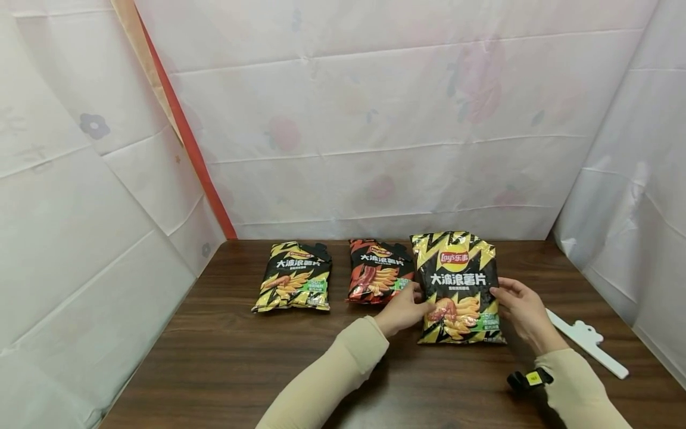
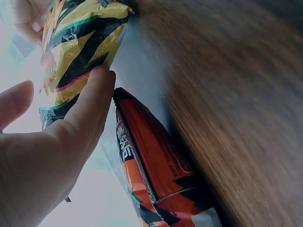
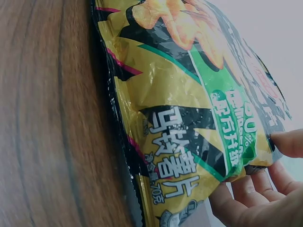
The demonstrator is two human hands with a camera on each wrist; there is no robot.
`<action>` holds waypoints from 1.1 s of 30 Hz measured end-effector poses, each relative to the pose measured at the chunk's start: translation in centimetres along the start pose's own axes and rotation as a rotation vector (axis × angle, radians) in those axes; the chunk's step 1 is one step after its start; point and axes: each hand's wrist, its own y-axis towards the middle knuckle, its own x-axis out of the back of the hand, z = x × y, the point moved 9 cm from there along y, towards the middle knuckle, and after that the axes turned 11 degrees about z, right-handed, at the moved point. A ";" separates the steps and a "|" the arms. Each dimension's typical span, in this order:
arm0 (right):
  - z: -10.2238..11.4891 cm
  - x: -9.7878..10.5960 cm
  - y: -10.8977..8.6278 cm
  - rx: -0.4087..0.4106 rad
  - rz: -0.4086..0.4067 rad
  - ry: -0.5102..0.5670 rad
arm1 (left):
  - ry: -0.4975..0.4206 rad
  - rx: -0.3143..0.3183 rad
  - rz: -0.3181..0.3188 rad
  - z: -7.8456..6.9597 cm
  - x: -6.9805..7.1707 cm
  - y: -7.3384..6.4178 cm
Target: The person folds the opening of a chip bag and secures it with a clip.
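Note:
Between my two hands a yellow-and-black bag of potato chips (image 1: 458, 286) stands tilted up, its front toward me. My left hand (image 1: 403, 310) holds its left edge, thumb at the front and fingers partly hidden behind. At the right edge my right hand (image 1: 522, 310) pinches the bag, with the thumb in front and fingers behind, as the right wrist view shows. A red-and-black chip bag (image 1: 375, 277) lies just beyond my left hand; in the left wrist view this red bag (image 2: 156, 151) is below the fingers.
Another yellow-and-black chip bag (image 1: 295, 280) lies farther left on the brown wooden table (image 1: 225, 357). A white plastic clip-like bar (image 1: 586, 344) lies right of my right hand. Pale patterned sheets (image 1: 375, 119) enclose the table's back and sides.

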 end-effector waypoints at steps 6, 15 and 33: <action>0.4 -0.8 -0.1 0.015 0.018 -0.006 | -0.013 0.019 0.019 0.3 0.3 -0.6; 1.1 -2.2 -0.2 0.041 0.042 0.021 | -0.029 0.007 0.007 0.9 1.3 -1.2; 1.3 -5.4 0.0 0.039 0.098 0.065 | -0.102 -0.021 -0.033 2.6 3.6 -3.2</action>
